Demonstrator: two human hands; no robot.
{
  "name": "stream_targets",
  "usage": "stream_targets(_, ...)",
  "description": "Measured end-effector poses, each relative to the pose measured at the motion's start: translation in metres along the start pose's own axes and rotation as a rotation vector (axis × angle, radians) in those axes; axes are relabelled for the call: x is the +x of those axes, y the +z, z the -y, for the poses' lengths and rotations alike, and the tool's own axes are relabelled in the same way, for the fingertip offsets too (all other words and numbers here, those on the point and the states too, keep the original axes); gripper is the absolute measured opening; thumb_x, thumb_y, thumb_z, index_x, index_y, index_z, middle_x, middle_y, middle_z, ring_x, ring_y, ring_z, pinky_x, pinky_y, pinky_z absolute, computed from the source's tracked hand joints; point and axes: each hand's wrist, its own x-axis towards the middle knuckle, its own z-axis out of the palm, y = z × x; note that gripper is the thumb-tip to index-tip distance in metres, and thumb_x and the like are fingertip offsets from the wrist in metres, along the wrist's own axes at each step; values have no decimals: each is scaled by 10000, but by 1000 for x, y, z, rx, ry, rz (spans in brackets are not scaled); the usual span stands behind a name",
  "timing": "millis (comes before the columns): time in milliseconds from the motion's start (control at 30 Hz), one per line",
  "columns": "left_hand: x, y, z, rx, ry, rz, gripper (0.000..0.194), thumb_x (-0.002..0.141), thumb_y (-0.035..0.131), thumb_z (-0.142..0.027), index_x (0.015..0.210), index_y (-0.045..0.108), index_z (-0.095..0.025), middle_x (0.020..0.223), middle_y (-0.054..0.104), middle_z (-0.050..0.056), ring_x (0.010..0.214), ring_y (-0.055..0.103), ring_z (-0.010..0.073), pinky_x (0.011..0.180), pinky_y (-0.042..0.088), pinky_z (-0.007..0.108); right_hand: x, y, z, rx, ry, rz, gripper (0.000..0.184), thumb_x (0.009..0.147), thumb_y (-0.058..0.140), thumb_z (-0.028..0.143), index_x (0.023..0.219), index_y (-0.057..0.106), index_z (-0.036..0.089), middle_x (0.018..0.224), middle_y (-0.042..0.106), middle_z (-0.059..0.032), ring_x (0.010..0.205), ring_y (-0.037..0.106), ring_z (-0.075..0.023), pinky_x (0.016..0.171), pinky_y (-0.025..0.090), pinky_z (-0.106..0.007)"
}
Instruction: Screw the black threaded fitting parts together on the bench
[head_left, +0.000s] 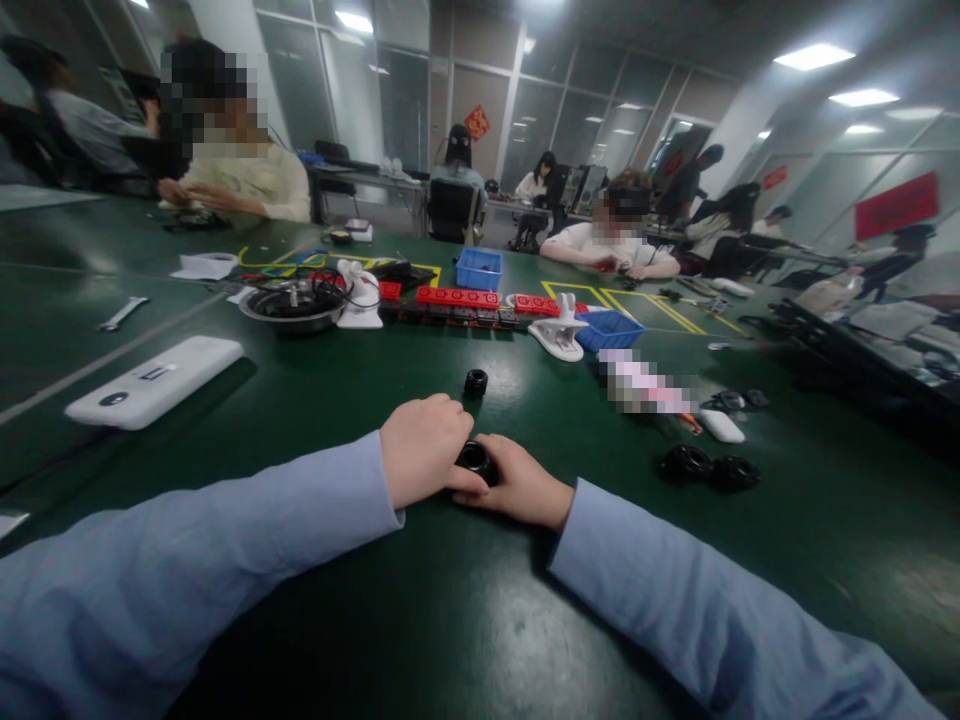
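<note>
Both my hands close around a black ring-shaped part (475, 458) with a round hole in its top, low over the green table (420, 610). My left hand (429, 452) comes over it from the left, its fingers curled and its thumb across the near side. From the right, my right hand (517, 482) wraps the part with thumb and fingers. Much of the part is hidden by my fingers. Just beyond them stands a smaller black cylindrical part (475, 382). Two more black ring-shaped parts (712, 467) lie side by side to the right.
A white oblong device (155, 382) and a wrench (124, 314) lie at left. Across the middle are a metal bowl (289, 322) with cables, a red block strip (457, 297), white clips (559, 335) and blue baskets (480, 268). Other people sit beyond the table.
</note>
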Motion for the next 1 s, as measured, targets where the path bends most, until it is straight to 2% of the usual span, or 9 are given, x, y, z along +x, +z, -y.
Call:
stream_targets(200, -5, -4, -21, 54, -102, -21, 453, 737, 662, -552, 733, 631, -101, 774, 624, 162, 796, 597, 321, 588, 431, 334, 1, 3, -1, -29, -19, -11, 378, 651, 760, 387, 867, 570, 143, 853, 626, -62, 752, 560, -190, 687, 433, -303)
stream_targets(400, -7, -4, -38, 139, -228, 70, 448, 792, 639, -509, 852, 653, -65, 875, 633, 174, 854, 606, 302, 625, 476, 314, 1, 4, -3, -12, -53, 1, 325, 667, 746, 329, 880, 566, 161, 887, 635, -50, 795, 564, -192, 724, 430, -307)
stream_targets(600, -8, -6, -35, 146, -237, 88, 500, 800, 606, -547, 867, 657, -54, 882, 635, 172, 875, 607, 307, 645, 487, 326, 1, 4, -3, -66, -36, 8, 312, 654, 745, 320, 837, 553, 157, 837, 618, -46, 746, 542, -183, 682, 417, -296)
stream_targets(800, -7, -6, -33, 128, -226, 127, 550, 814, 554, -592, 864, 660, -55, 875, 647, 179, 839, 626, 312, 627, 472, 337, 1, 5, -3, -121, -32, 16, 325, 669, 730, 382, 802, 534, 161, 796, 602, -41, 721, 527, -176, 666, 409, -295)
stream_targets(1000, -8, -11, -20, 138, -192, 85, 628, 829, 451, -662, 806, 676, -76, 812, 656, 175, 781, 640, 316, 597, 437, 336, 1, 1, 1, -129, -44, 38, 320, 680, 736, 376, 810, 555, 147, 788, 599, -48, 713, 539, -182, 657, 431, -309)
